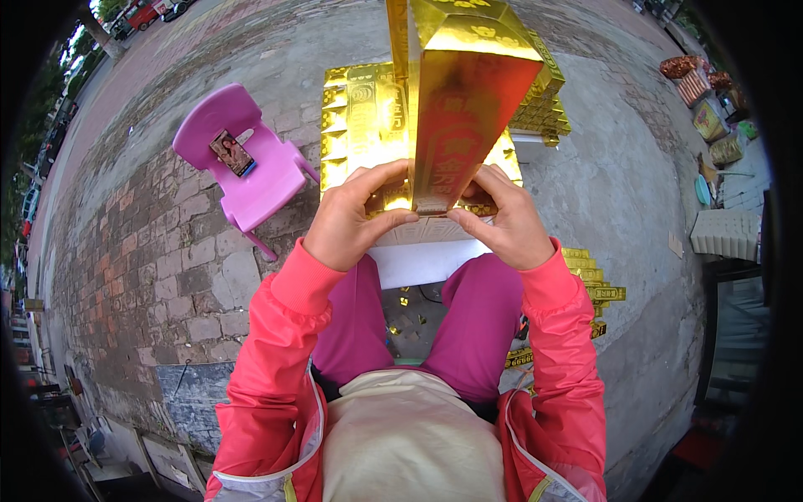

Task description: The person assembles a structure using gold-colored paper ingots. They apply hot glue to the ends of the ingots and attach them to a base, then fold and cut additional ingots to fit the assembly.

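Note:
Before me stands a tall gold foil paper box, its near side reflecting red and bearing printed decoration. My left hand grips the lower left of its near end, thumb in front and fingers behind. At the lower right, my right hand does the same, so the two thumbs almost meet. Under and behind the box lies shiny embossed gold foil paper, on top of a white surface above my knees. The fingertips are partly hidden behind the box.
Stacked gold foil pieces rise behind on the right; more gold pieces lie low beside my right knee. A pink plastic chair with a phone on it stands left. Bags and bundles line the far right.

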Demonstrator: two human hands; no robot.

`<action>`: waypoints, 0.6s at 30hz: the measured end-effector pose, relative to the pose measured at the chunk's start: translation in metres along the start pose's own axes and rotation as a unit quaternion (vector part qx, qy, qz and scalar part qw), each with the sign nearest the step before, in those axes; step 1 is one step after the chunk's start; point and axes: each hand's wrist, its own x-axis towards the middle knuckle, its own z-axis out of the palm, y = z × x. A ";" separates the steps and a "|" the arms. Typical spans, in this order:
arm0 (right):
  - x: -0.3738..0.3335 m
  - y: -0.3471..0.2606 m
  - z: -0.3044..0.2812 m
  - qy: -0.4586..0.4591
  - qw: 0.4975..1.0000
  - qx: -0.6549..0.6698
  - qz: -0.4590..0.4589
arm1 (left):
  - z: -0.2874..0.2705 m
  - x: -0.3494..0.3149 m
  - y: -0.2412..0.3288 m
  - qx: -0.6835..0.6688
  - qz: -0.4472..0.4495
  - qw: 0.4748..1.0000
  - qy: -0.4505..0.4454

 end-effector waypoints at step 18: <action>-0.001 0.002 0.002 0.004 1.000 -0.013 -0.009 | 0.001 -0.001 0.004 0.013 0.010 1.000 0.005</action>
